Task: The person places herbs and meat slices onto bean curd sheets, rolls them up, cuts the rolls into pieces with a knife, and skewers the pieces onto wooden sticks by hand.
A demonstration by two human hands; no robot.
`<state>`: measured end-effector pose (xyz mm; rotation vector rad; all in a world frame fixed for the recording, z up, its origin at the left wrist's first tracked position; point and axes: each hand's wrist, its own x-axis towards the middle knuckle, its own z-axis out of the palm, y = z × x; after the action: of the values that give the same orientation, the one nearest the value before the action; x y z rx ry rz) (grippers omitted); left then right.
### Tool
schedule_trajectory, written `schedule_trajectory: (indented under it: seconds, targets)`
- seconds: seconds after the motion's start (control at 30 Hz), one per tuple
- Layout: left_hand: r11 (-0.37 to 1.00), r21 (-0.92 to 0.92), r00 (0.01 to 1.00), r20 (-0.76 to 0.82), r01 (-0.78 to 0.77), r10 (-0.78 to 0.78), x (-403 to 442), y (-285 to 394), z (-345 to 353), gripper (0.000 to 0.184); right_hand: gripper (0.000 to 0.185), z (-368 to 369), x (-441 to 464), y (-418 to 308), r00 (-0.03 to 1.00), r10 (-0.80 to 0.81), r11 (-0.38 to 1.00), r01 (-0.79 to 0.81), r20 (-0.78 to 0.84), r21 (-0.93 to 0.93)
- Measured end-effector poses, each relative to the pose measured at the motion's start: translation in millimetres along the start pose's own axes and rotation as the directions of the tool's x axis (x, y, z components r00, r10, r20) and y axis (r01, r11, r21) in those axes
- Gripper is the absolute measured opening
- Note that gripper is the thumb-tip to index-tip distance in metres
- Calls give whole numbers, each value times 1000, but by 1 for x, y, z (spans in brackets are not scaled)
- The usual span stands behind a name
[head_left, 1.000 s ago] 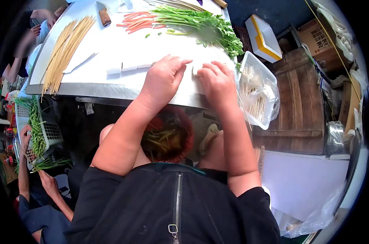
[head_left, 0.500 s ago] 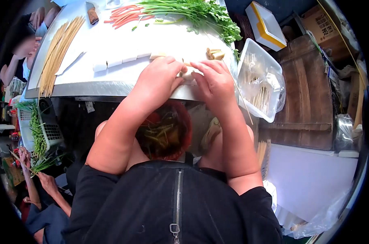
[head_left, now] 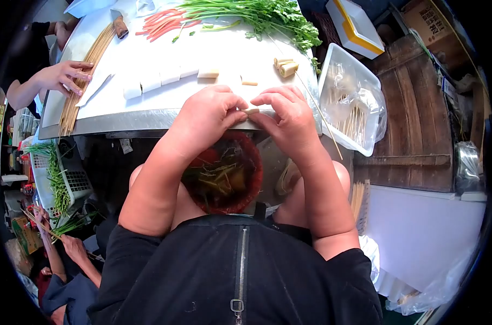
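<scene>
My left hand (head_left: 216,111) and my right hand (head_left: 284,111) meet near the front edge of the white table (head_left: 164,116). Between their fingertips is a small pale piece (head_left: 251,111), pinched from both sides. Just beyond it lies a small piece with a tan edge (head_left: 249,80). A row of white blocks (head_left: 151,82) stretches to the left, ending in one with a tan side (head_left: 208,73). Several pale green rolls (head_left: 287,67) lie beyond my right hand, with a long skewer (head_left: 319,108) slanting past them over the table edge.
Wooden skewers (head_left: 97,51), a knife (head_left: 119,26), red strips (head_left: 162,24) and green herbs (head_left: 251,13) lie on the table. A co-worker's hand (head_left: 64,77) touches the skewers. Right stands a clear tub (head_left: 373,103); below, a red basin (head_left: 256,187). Another person's hands (head_left: 72,246) hold greens.
My hands have come together around the small piece and moved nearer the table edge. The rolls and a tan-edged piece now show beyond them. A co-worker's hand has reached onto the skewers.
</scene>
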<state>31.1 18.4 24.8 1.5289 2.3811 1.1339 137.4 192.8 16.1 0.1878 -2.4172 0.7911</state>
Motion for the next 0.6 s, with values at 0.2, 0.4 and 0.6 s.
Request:
schedule_trajectory:
  seconds: [0.2,0.4,0.6]
  targets:
    - [1000,-19,999,35,-23,24,0,-3,-2,14,14,-1,-1,1,998,36,996,-41,57,76]
    - [977,-56,969,150,208,-198,12,0,-7,13,10,1,-1,4,998,13,1000,-13,69,-2]
    - [1000,-15,999,-38,11,-11,6,-11,6,13,12,6,2,7,989,76,996,-69,128,-58]
